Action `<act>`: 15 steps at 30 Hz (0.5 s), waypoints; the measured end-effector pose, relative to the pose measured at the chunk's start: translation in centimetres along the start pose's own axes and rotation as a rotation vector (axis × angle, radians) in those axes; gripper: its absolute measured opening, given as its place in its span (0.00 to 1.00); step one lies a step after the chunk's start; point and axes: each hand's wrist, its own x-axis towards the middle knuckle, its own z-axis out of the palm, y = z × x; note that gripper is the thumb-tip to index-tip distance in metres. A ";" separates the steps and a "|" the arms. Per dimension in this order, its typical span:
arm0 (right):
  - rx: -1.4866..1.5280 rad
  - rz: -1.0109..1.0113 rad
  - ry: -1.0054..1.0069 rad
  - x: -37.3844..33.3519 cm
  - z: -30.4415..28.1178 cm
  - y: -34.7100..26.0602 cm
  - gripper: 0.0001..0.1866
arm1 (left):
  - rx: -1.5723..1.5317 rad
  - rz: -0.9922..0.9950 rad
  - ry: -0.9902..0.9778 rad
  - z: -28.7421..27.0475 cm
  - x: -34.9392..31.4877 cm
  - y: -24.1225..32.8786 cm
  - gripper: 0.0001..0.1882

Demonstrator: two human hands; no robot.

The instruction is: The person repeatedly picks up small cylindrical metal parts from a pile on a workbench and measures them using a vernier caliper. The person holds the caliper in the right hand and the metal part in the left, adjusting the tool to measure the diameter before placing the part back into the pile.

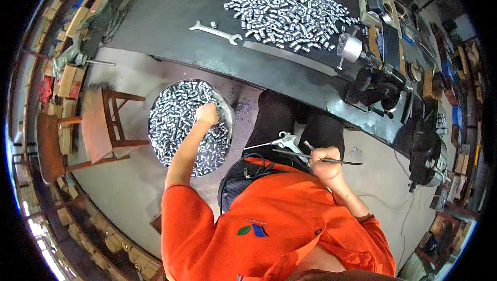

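Over at my left, a wide round metal tray [226,121] is heaped with small shiny metal sleeves [178,107]. My left hand [207,114] reaches down into the heap, fingers curled closed; whatever they may hold is hidden. Above my lap, my right hand [326,163] is wrapped round a long, thin, dark rod-like tool [348,163] that tapers at one end. A small metal cylinder [309,146] shows beside its fingers; I cannot tell whether they grip it. A silver air blow gun [283,141] with a thin nozzle lies across my lap, just left of that hand.
On the dark workbench [155,27] ahead are a large pile of metal sleeves [290,14], an open-ended wrench [216,33] and a long flat metal bar [290,57]. A machine with a chuck [350,48] stands at the right. A wooden stool [98,123] is left of the tray.
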 end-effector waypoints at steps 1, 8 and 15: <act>-0.030 0.009 0.008 0.1 0.1 -0.1 0.09 | 0.020 0.015 -0.011 -0.2 0.1 0.2 0.11; -0.069 -0.014 -0.045 2.4 0.7 -2.7 0.09 | -0.425 0.197 0.167 -3.8 -3.7 0.7 0.08; 0.006 -0.213 -0.229 5.2 0.9 -2.8 0.13 | -1.830 0.465 -0.408 -10.6 -11.1 10.3 0.11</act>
